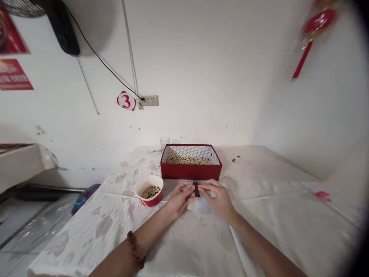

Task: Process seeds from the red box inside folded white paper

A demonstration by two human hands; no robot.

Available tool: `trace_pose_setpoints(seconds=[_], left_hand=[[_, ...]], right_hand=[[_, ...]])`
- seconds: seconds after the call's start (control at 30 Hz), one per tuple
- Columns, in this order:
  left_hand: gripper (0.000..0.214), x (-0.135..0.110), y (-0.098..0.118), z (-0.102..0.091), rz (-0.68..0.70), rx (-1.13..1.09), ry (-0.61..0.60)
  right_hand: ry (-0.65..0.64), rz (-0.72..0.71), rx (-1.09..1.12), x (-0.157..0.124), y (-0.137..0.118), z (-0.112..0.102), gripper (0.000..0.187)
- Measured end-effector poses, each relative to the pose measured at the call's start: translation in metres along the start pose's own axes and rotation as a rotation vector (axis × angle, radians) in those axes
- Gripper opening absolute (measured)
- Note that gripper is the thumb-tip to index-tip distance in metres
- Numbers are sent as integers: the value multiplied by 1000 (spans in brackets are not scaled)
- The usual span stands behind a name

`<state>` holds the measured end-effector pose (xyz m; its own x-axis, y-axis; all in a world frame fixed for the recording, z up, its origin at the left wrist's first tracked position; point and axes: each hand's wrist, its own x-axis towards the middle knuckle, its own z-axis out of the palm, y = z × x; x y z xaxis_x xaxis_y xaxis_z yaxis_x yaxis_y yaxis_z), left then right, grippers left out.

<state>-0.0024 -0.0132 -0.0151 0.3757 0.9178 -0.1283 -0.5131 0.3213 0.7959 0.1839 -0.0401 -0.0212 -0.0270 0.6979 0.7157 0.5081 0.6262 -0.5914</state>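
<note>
My left hand (180,198), with a brown bead bracelet (132,246) on its wrist, is closed on a small dark brown strip-like piece (196,189). Fingertips of my right hand (217,198) pinch at the same piece from the right side. Its exact kind is too small to make out. Under both hands lies a pale, translucent, roundish thing (198,207), partly covered. Just beyond the hands stands an open dark red box (190,171) with light and black seed-like bits inside. To their left is a red and white paper bowl (151,200) holding similar bits.
A clear glass (164,143) stands behind the box's left corner. The table wears a pale patterned cloth (109,227). A few dark specks (236,158) lie right of the box. On the wall are a socket (150,100) with a plugged cable and a fan (65,34).
</note>
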Motion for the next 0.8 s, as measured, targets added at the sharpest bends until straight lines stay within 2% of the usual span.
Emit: trace_pose_setpoints(seconds=[0.13,0.33,0.53,0.8], left_hand=[[42,-1,0,0,-10,27,-48],[44,-5,2,3,-29,46,-59],[45,-1,-1,0,-26,43,-41],[51,-6,3,5,-18,62,3]], right_hand=[[39,-6,30,0,-4,0,12],[55,86,82,2,-4,-4,8],[28,-65,-60,0,0,-5,12],[-3,28,-58,-5,2,2,16]])
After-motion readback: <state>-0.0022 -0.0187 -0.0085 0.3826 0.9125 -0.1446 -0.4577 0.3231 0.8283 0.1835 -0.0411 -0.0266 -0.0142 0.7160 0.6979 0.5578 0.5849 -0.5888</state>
